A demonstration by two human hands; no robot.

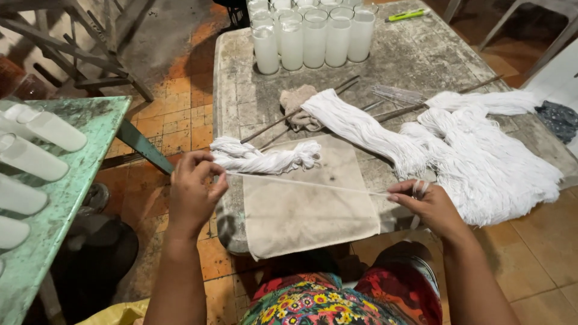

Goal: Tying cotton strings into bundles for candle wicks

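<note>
At the far left stands a green painted bench [90, 129] with worn, stained paint, carrying a row of clear glass tumblers filled with white wax [36, 141]. Beside it the floor of orange clay tiles [180, 120] shows between the two work surfaces.

The left hand [191, 191] hangs just off the left edge of a grey, stained stone bench [415, 54]. Its fingers [205, 162] are pinched together on one end of a thin white cotton string [301, 182], which runs taut across to the right hand. The string passes just above a beige square cloth [301, 207] that lies on the stone bench and hangs over its near edge. Just behind the left hand lies a small twisted bundle of white cotton strings [265, 157].

Further back, a crumpled beige rag [298, 105] rests among several thin dark metal rods [301, 111], and a group of tall wax-filled glasses [313, 39] stands at the bench's far side, with a yellow-green marker pen [408, 14] beyond them.

The right hand [428, 203] has its fingers [400, 194] closed on the string's other end, with a few more strands between them. It touches the near fringe of a large heap of loose white cotton strings [481, 162] spread over the right part of the stone bench.
</note>
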